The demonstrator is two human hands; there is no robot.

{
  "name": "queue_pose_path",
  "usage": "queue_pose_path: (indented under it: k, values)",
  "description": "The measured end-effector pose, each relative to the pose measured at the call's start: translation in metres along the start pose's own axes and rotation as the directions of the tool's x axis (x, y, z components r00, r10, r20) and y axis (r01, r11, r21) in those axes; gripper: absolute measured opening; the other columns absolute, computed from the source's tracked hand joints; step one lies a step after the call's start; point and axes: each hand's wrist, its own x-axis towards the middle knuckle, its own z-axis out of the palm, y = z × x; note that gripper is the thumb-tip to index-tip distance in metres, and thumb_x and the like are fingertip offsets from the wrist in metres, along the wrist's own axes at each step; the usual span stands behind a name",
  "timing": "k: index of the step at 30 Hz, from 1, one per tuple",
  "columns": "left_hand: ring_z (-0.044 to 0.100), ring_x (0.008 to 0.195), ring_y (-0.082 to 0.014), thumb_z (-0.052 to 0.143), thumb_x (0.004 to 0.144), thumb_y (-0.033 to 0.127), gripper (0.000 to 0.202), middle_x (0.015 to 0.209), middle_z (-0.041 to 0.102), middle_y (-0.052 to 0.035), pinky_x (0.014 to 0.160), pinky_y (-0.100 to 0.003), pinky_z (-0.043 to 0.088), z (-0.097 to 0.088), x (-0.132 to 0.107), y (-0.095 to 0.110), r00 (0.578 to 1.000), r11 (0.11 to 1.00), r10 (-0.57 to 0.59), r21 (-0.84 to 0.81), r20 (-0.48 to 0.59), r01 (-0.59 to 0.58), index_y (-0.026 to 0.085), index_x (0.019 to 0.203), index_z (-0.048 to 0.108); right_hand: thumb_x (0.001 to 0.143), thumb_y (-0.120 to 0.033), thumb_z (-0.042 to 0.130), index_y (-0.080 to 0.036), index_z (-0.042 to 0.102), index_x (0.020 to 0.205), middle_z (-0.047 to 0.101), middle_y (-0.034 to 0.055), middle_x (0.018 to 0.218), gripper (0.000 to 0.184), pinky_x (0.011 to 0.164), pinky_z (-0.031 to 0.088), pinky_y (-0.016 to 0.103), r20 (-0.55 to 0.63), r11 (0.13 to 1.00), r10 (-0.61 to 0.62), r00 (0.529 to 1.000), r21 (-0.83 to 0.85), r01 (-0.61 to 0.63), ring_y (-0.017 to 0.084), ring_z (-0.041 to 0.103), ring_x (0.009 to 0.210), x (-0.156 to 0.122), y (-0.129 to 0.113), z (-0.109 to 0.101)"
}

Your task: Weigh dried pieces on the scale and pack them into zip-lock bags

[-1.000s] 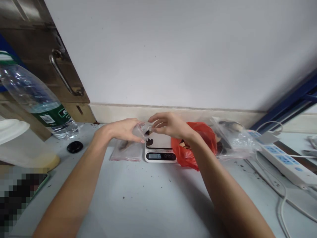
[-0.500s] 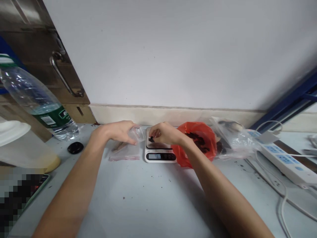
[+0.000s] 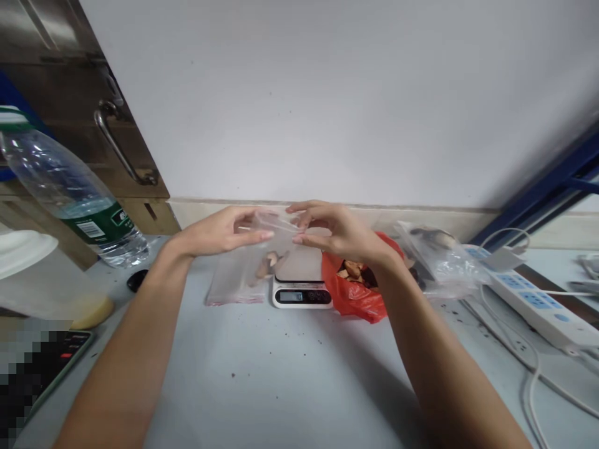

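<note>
Both my hands hold a small clear zip bag point(image 3: 274, 246) up above a white kitchen scale point(image 3: 302, 290). My left hand point(image 3: 224, 232) pinches the bag's top left edge. My right hand point(image 3: 330, 232) pinches its top right edge. A few brown pieces lie at the bottom of the bag. Flat on the table under my left hand lies another clear bag with a red strip point(image 3: 234, 284). A red plastic bag point(image 3: 358, 287) holding dark dried pieces sits open just right of the scale, below my right wrist.
A large clear water bottle point(image 3: 70, 193) leans at the left, a black cap point(image 3: 136, 280) near it. A clear bag with dark contents point(image 3: 435, 262) lies right of the red bag. A white power strip point(image 3: 538, 302) with cables runs along the right. A white lid point(image 3: 23, 246) sits far left.
My right hand came up from the scale's plate, and both hands lifted the small bag higher. The dark piece on the scale is gone and brown pieces now sit in the bag.
</note>
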Motion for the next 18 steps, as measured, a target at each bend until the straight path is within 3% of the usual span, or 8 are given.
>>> queue_pose_path:
  k: [3, 7, 10, 15, 18]
  values:
    - [0.069, 0.100, -0.0268, 0.058, 0.083, 0.062, 0.052, 0.109, 0.076, -0.0084, 0.089, -0.040, 0.056, 0.001, 0.001, 0.001, 0.990, 0.997, -0.020, -0.079, -0.137, 0.010, 0.019, 0.108, 0.074, 0.074, -0.039, 0.077, -0.019, 0.058, 0.070, 0.069, 0.0062, 0.092, 0.027, 0.068, 0.051, 0.030, -0.074, 0.994, 0.069, 0.995, 0.086, -0.062, 0.018, 0.064, 0.080, 0.000, -0.005, -0.002]
    - [0.071, 0.084, -0.0243, 0.068, 0.077, 0.062, 0.048, 0.092, 0.077, -0.0079, 0.081, -0.039, 0.060, 0.003, 0.002, 0.002, 0.966, 0.986, -0.046, -0.167, -0.254, 0.002, 0.017, 0.093, 0.076, 0.074, -0.039, 0.077, -0.019, 0.057, 0.073, 0.055, -0.0030, 0.066, 0.028, 0.050, 0.036, 0.024, -0.130, 0.992, 0.121, 0.984, 0.052, -0.115, 0.010, 0.045, 0.056, -0.001, -0.007, -0.004]
    - [0.071, 0.077, -0.0213, 0.067, 0.080, 0.056, 0.040, 0.082, 0.076, -0.0066, 0.074, -0.034, 0.060, 0.005, 0.002, 0.005, 0.963, 0.989, 0.019, -0.139, -0.269, -0.058, 0.017, 0.085, 0.075, 0.074, -0.037, 0.077, -0.020, 0.056, 0.075, 0.054, -0.0034, 0.068, 0.028, 0.051, 0.037, 0.024, -0.155, 0.995, 0.098, 0.983, 0.026, -0.095, 0.009, 0.045, 0.056, -0.002, -0.007, -0.007]
    - [0.068, 0.067, -0.0157, 0.061, 0.088, 0.038, 0.026, 0.070, 0.073, -0.0027, 0.058, -0.023, 0.052, 0.011, 0.002, 0.017, 0.921, 0.979, 0.203, 0.082, -0.332, -0.186, 0.017, 0.076, 0.070, 0.074, -0.038, 0.078, -0.020, 0.064, 0.093, 0.067, 0.0021, 0.082, 0.031, 0.065, 0.048, 0.029, -0.161, 0.998, 0.031, 0.986, -0.042, -0.038, 0.016, 0.061, 0.073, -0.004, -0.014, -0.010]
    - [0.067, 0.065, -0.0136, 0.059, 0.089, 0.030, 0.020, 0.069, 0.073, -0.0001, 0.059, -0.021, 0.051, 0.017, 0.003, 0.024, 0.897, 0.949, 0.309, 0.171, -0.317, -0.267, 0.018, 0.078, 0.070, 0.081, -0.039, 0.071, -0.019, 0.070, 0.089, 0.073, 0.0051, 0.088, 0.021, 0.073, 0.050, 0.032, -0.115, 0.992, -0.005, 0.993, -0.124, -0.009, 0.019, 0.065, 0.081, -0.004, -0.023, -0.009]
